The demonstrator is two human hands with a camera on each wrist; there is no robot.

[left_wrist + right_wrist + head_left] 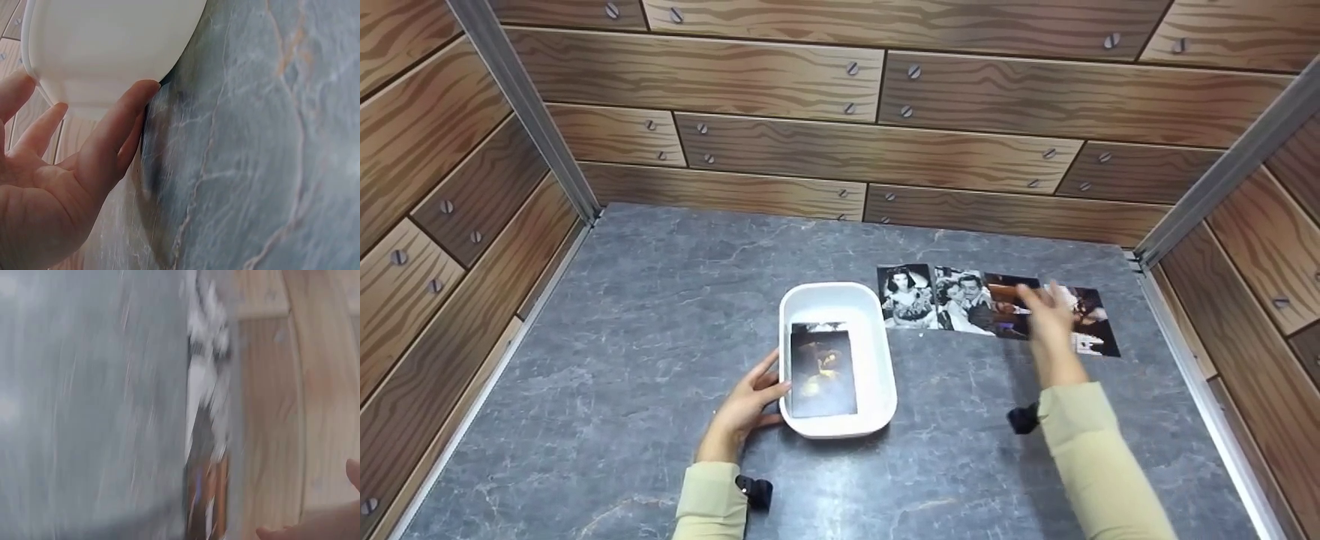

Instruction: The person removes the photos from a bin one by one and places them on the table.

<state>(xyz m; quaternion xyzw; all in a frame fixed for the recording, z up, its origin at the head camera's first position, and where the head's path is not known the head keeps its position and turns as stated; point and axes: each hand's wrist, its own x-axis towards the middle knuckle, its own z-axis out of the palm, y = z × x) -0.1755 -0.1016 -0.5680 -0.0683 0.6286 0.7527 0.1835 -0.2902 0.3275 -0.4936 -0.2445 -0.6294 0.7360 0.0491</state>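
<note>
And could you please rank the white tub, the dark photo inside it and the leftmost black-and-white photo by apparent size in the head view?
1. White tub
2. Dark photo inside it
3. Leftmost black-and-white photo

Both long sleeves [1114,484] are pale yellow-green, with wide cuffs [1076,412] at the ends. A small black camera [759,493] sits at each wrist.
</note>
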